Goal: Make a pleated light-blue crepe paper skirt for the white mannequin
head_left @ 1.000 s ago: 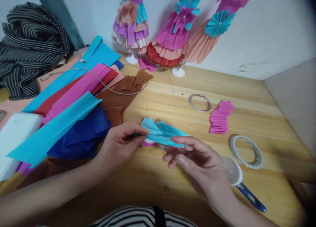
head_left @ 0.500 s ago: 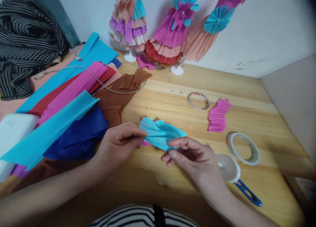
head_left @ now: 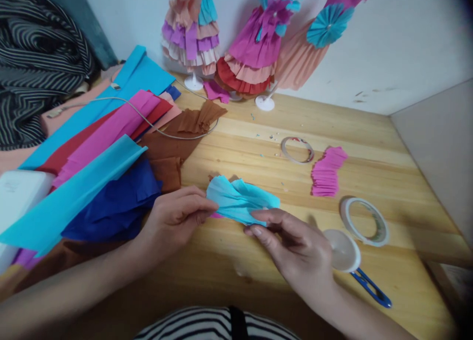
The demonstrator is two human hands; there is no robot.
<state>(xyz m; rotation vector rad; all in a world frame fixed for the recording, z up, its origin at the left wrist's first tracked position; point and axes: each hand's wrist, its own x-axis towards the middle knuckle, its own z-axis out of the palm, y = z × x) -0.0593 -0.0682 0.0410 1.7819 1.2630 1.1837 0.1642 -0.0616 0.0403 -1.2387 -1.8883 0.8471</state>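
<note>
A light blue piece of crepe paper (head_left: 240,197), gathered into soft folds, is stretched between my hands above the table. My left hand (head_left: 183,212) pinches its left end between thumb and fingers. At the lower right edge, my right hand (head_left: 286,234) grips the paper with thumb and forefinger. Bits of pink and brown show from behind the blue piece, mostly hidden by it. A pleated pink crepe paper strip (head_left: 327,172) lies on the table to the right, apart from both hands.
Several crepe paper sheets (head_left: 107,128) and a cable (head_left: 127,102) crowd the left side. Paper dresses on stands (head_left: 254,49) line the wall. On the right are tape rolls (head_left: 364,221), a white cup (head_left: 342,251) and blue thread snips (head_left: 371,288).
My right hand has closed its fingers more tightly on the lower edge of the blue paper. The left hand has hardly moved, and the view has shifted slightly.
</note>
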